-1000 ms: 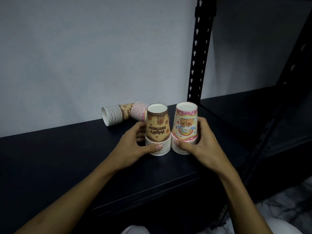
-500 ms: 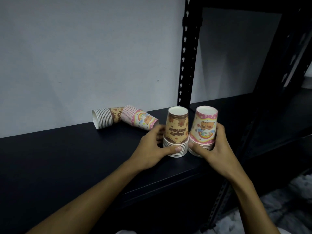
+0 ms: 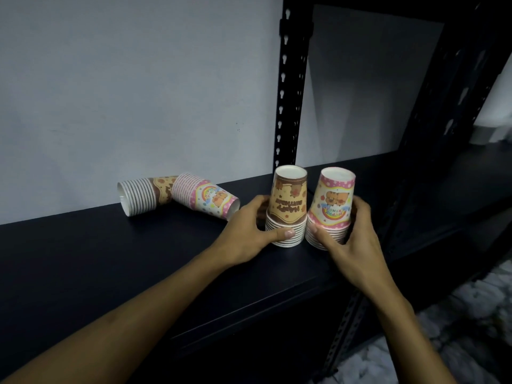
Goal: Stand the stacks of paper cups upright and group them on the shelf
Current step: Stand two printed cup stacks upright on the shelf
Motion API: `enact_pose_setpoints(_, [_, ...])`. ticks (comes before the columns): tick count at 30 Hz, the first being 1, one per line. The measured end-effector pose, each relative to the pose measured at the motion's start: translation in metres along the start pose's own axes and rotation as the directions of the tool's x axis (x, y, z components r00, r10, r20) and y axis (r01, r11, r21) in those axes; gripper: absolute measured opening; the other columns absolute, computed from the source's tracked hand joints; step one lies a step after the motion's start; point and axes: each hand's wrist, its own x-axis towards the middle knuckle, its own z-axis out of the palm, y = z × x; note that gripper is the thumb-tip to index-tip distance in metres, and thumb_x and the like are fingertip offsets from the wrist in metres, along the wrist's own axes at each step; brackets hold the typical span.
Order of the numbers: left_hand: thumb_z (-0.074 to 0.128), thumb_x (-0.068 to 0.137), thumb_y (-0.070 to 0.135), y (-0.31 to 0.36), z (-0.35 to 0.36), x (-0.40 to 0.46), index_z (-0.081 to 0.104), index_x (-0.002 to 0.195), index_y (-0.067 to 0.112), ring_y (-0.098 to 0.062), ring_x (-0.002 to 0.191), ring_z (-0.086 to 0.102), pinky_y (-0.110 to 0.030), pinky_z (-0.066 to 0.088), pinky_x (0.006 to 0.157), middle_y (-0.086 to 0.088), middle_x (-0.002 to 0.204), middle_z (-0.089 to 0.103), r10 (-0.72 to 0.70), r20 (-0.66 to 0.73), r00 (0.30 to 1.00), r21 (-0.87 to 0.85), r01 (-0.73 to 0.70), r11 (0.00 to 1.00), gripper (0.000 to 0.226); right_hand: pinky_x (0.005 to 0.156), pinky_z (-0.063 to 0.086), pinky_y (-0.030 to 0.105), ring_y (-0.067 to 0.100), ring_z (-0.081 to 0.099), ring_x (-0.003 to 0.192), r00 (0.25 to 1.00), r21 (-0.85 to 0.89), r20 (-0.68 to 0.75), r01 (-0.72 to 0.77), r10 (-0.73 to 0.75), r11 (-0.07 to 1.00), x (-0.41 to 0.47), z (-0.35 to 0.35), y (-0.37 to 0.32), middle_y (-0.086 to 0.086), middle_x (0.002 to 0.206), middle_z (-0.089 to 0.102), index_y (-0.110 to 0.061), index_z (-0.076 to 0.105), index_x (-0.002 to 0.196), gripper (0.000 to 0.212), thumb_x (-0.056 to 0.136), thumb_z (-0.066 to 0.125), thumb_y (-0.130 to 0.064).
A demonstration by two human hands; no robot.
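My left hand [image 3: 243, 231] grips the brown cup stack [image 3: 288, 209]; my right hand [image 3: 352, 234] grips the pink cup stack [image 3: 331, 209]. Both stand rim-down on the shelf [image 3: 110, 259].

Both forearms reach forward, left hand [image 3: 246, 231] and right hand [image 3: 352, 239] fingers curled.

A plain pale wall [image 3: 124, 92] is seen behind black perforated shelving uprights [image 3: 288, 87]; a mottled grey floor [image 3: 457, 328] lies below, dimly lit.
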Motion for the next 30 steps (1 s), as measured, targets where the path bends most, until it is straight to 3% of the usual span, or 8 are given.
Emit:
enact_pose_setpoints(2, [0.086,0.073,0.043,-0.002,0.001,0.004,0.051,0.14,0.02,-0.003,0.12,0.062,-0.034,0.05,0.107,0.01,0.131,0.066,0.007,-0.01,1.0,0.002,-0.007,1.0,0.079,0.081,0.041,-0.003,-0.021,0.055,0.105,1.0,-0.008,-0.014,0.005,-0.005,1.0,0.001,0.002,0.001,-0.012,0.132,0.054,-0.022,0.03,0.149,0.084,0.082,0.079,-0.034])
enact_pose_setpoints(5, [0.084,0.077,0.041,-0.005,0.004,0.007,0.048,0.143,0.021,-0.001,0.123,0.059,-0.032,0.047,0.11,0.012,0.135,0.064,0.012,-0.027,1.0,-0.013,-0.013,1.0,0.078,0.078,0.043,-0.002,-0.009,0.059,0.103,0.999,-0.037,-0.037,-0.001,0.0,0.999,0.004,0.01,0.004,-0.009,0.134,0.055,-0.021,0.03,0.149,0.081,0.084,0.078,-0.035])
enact_pose_setpoints(7, [0.082,0.076,0.049,-0.009,0.006,0.008,0.046,0.144,0.024,-0.001,0.125,0.058,-0.035,0.047,0.11,0.013,0.137,0.063,0.018,-0.036,0.999,-0.016,-0.019,1.0,0.081,0.08,0.045,0.005,0.002,0.06,0.108,0.999,-0.066,-0.052,0.009,-0.013,0.998,0.005,0.014,0.006,-0.006,0.136,0.056,-0.023,0.031,0.148,0.079,0.085,0.075,-0.041])
enact_pose_setpoints(9, [0.077,0.074,0.059,-0.012,0.007,0.008,0.041,0.146,0.029,-0.001,0.128,0.056,-0.038,0.046,0.111,0.015,0.14,0.06,0.011,-0.021,1.0,-0.012,-0.011,1.0,0.085,0.087,0.049,0.021,0.007,0.06,0.114,0.997,-0.088,-0.07,0.019,-0.026,0.996,0.005,0.018,0.006,-0.005,0.138,0.056,-0.026,0.032,0.148,0.078,0.084,0.072,-0.048])
enact_pose_setpoints(11, [0.075,0.077,0.059,-0.013,0.008,0.007,0.036,0.146,0.033,0.0,0.129,0.055,-0.037,0.045,0.111,0.017,0.142,0.058,0.002,-0.002,1.0,-0.007,-0.002,1.0,0.084,0.089,0.049,0.031,-0.003,0.054,0.11,0.995,-0.117,-0.095,0.021,-0.032,0.993,0.004,0.019,0.004,-0.004,0.139,0.051,-0.028,0.034,0.148,0.077,0.084,0.07,-0.051])
enact_pose_setpoints(15, [0.074,0.085,0.048,-0.013,0.009,0.008,0.033,0.147,0.026,-0.004,0.131,0.053,-0.03,0.043,0.11,0.011,0.146,0.056,-0.013,-0.004,1.0,0.024,0.013,1.0,0.077,0.086,0.043,0.029,-0.021,0.045,0.101,0.993,-0.148,-0.113,0.006,-0.023,0.989,0.003,0.021,0.001,-0.004,0.134,0.047,-0.03,0.034,0.148,0.076,0.085,0.069,-0.052])
enact_pose_setpoints(20, [0.071,0.088,0.047,-0.011,0.01,0.007,0.037,0.144,0.024,-0.004,0.128,0.054,-0.021,0.04,0.101,0.011,0.145,0.056,-0.005,-0.006,1.0,0.055,0.005,0.998,0.07,0.086,0.045,0.032,0.001,0.049,0.103,0.99,-0.178,-0.142,-0.007,-0.018,0.984,0.001,0.023,0.0,-0.004,0.13,0.045,-0.026,0.034,0.149,0.078,0.085,0.07,-0.05])
enact_pose_setpoints(30, [0.062,0.09,0.058,-0.005,0.011,0.002,0.031,0.148,0.028,-0.009,0.132,0.052,-0.028,0.041,0.102,0.01,0.147,0.054,0.001,-0.001,1.0,0.151,0.0,0.989,0.073,0.079,0.046,0.033,0.009,0.05,0.105,0.987,-0.249,-0.158,-0.026,-0.014,0.968,-0.002,0.027,-0.002,0.003,0.133,0.045,-0.023,0.029,0.151,0.081,0.087,0.069,-0.049])
